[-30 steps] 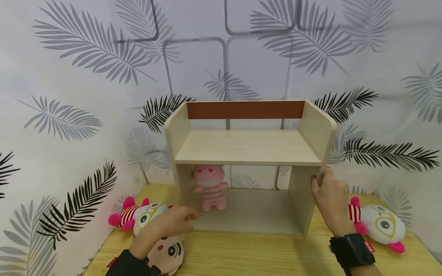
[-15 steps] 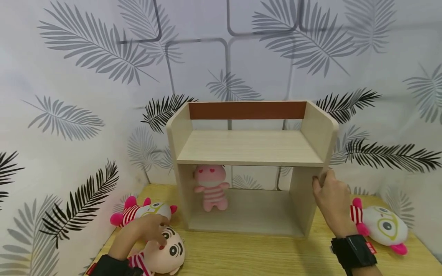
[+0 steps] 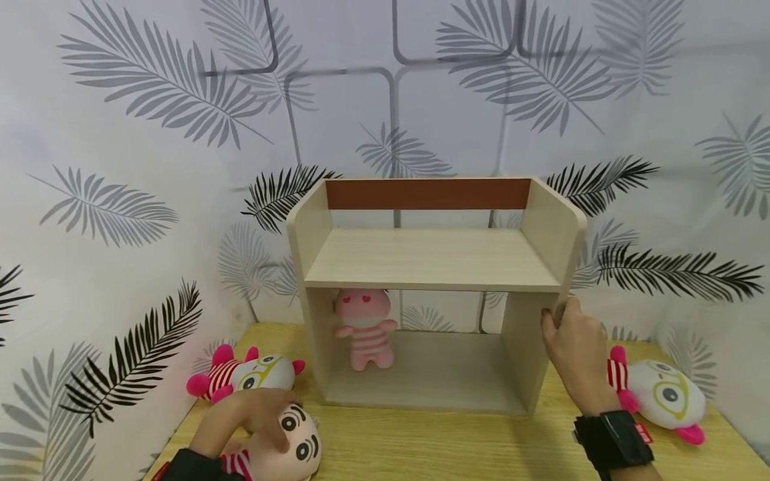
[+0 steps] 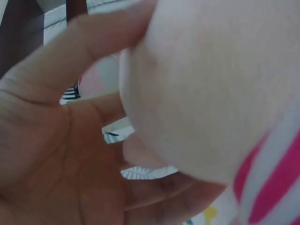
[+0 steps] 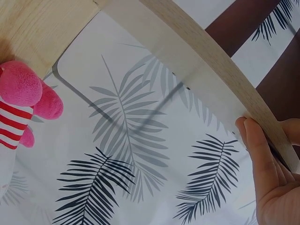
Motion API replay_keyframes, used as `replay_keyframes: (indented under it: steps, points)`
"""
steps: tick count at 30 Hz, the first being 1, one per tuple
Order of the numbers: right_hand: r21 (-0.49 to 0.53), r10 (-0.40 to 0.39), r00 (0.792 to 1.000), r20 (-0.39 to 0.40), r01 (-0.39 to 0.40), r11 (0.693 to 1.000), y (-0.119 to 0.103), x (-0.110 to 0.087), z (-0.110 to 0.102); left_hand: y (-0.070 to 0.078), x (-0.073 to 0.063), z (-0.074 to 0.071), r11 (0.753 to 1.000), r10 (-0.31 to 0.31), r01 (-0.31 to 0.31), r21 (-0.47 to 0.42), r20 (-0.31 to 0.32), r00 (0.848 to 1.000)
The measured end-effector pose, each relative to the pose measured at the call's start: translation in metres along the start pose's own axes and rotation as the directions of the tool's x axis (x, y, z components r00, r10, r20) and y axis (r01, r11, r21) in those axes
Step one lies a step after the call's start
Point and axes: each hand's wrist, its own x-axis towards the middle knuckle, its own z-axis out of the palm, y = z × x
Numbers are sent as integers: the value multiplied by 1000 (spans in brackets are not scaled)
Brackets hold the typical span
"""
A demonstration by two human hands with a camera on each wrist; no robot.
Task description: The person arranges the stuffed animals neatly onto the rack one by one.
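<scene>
My left hand (image 3: pixel 261 411) grips the head of a plush doll (image 3: pixel 305 446) with drawn eyes and brows, which lies on the table at the lower left. In the left wrist view, thumb and fingers (image 4: pixel 154 197) spread round the pale head (image 4: pixel 201 89), above a pink-and-white striped body. My right hand (image 3: pixel 577 351) holds the right side panel of a small wooden shelf (image 3: pixel 433 257), with the thumb on one face and fingertips on the other in the right wrist view. A pink striped plush doll (image 3: pixel 368 339) stands inside the lower compartment, at its left.
A plush toy with yellow glasses (image 3: pixel 265 374) lies behind my left hand, left of the shelf. A similar plush toy (image 3: pixel 668 394) lies right of my right wrist. The wood-grain table (image 3: pixel 421 447) meets a leaf-patterned cloth backdrop (image 3: pixel 150 300).
My left hand has moved left and down from in front of the shelf to the doll and taken hold of its head. My right hand stays on the shelf panel.
</scene>
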Motion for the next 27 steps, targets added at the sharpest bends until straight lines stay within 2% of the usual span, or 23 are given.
replay_keyframes:
  steps: [3,6,9,12,15,17,19,22,27]
  points:
    - [-1,0,1000,8,0,1000,0,0,0,18,-13,-5,1000,-10,10,13,-33,999]
    - [0,-6,1000,11,6,1000,0,0,0,42,-31,-7,998,-34,29,-58,-89,995]
    - [0,-16,1000,4,16,1000,1,1,0,51,-41,-9,998,-30,21,-67,-141,990]
    - [1,-18,1000,1,18,1000,0,2,0,50,-42,-9,996,13,-26,-81,-161,987]
    - [0,-15,1000,2,15,1000,0,2,-1,49,-42,-9,988,124,-137,-71,-164,979]
    - [-2,-11,1000,6,11,1000,0,2,-1,51,-42,-9,975,200,-213,-70,-158,967]
    - [-4,-7,1000,10,7,1000,0,2,-1,53,-42,-9,956,279,-291,-50,-167,946]
    - [-5,-3,1000,13,3,1000,0,1,-1,60,-40,-10,927,357,-372,-44,-198,913]
    - [-6,-1,1000,13,1,1000,0,0,-1,75,-35,-10,872,410,-460,-169,-262,873]
